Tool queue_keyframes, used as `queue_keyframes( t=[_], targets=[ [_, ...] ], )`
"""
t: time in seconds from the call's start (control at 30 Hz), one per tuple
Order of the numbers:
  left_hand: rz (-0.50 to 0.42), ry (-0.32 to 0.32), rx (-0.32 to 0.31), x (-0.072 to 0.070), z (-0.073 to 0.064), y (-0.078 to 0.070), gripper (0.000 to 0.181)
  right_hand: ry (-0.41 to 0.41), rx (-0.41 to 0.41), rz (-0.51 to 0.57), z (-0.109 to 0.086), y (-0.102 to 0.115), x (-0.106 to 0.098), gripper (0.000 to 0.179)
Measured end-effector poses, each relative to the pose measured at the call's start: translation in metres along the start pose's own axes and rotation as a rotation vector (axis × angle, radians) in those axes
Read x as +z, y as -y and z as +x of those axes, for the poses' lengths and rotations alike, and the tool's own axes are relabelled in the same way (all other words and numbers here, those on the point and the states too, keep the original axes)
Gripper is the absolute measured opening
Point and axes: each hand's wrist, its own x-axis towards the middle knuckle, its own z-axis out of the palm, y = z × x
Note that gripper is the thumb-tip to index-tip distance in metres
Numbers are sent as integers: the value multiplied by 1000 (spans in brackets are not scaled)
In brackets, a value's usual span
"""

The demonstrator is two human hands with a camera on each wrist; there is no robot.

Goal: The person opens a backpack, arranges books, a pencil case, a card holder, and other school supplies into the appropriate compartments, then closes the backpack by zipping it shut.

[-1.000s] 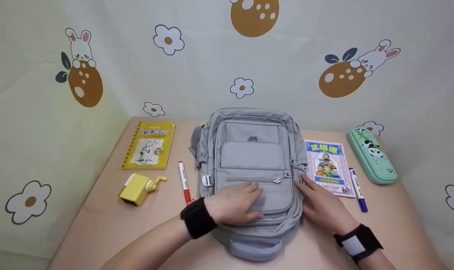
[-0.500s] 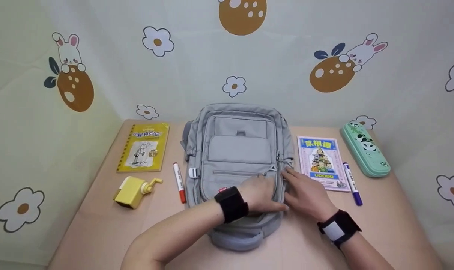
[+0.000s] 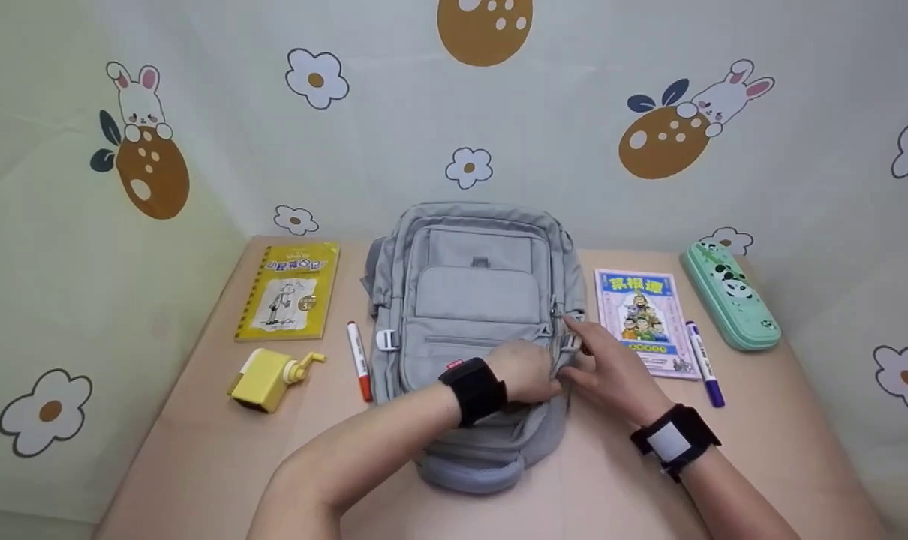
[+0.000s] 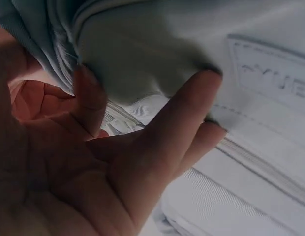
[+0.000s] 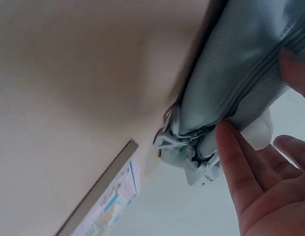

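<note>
A grey backpack (image 3: 476,296) lies front side up on the table, its top handle (image 3: 473,476) toward me. My left hand (image 3: 525,371) reaches across its lower front and pinches the fabric near the right edge; bent fingers (image 4: 187,105) lie against the front panel beside a stitched label (image 4: 273,71). At the bag's right side, my right hand (image 3: 615,371) touches the side zipper (image 5: 256,78) with thumb and forefinger spread. A strap buckle (image 5: 169,140) hangs just beyond the forefinger. In the head view the left fingertips are mostly hidden.
Left of the bag are a yellow spiral notebook (image 3: 289,292), a yellow crank pencil sharpener (image 3: 266,379) and a red marker (image 3: 359,360). To the right lie a pink book (image 3: 641,319), a purple marker (image 3: 704,364) and a green panda pencil case (image 3: 732,296). A printed curtain (image 3: 394,135) stands behind.
My left hand has slid from the middle of the bag's front to its right edge, near the right hand. The right hand has stayed at the side, its thumb and forefinger spreading apart.
</note>
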Motion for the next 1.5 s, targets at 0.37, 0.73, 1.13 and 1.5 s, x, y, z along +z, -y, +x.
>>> queue_keyframes(
  t=[0.37, 0.73, 1.13, 1.5],
  targets=[
    [-238, 98, 11, -9, -2, 24, 25, -63, 109, 79, 3, -12, -16, 57],
    [-273, 100, 62, -9, -3, 36, 24, -26, 286, -69, 24, -26, -5, 23],
    [-276, 102, 69, -8, -1, 37, 28, -51, 297, -98, 42, -32, 5, 11],
    [-284, 92, 59, -6, -3, 34, 26, -22, 336, -34, 35, -26, 3, 10]
  ],
)
